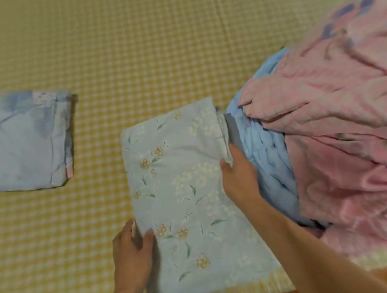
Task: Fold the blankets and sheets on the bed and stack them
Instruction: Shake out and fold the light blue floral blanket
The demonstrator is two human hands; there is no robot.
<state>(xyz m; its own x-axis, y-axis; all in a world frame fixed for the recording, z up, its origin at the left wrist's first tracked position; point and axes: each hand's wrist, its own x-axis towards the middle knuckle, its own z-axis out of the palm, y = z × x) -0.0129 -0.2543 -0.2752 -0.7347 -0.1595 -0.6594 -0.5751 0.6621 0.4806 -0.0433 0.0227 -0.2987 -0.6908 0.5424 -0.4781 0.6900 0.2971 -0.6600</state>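
Left hand (133,255) and right hand (238,177) gripped folded floral sheet (183,195) by opposite edges at bed (129,45) near edge. One folded blue sheet (20,140) lay at left edge — done. Pink blanket (340,119) and blue blanket (267,153) heaped at right edge — unfolded, stacking not done.

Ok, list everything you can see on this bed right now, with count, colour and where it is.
floral sheet: one, pale blue with cream and tan flowers, folded, centre near the front edge
blue sheet: one, pale blue with purple blotches, folded, far left
pink blanket: one, pink, crumpled, right
blue blanket: one, light blue, bunched under the pink blanket
bed cover: one, yellow and white check, under everything
left hand: grips the floral sheet's left edge
right hand: grips the floral sheet's right edge
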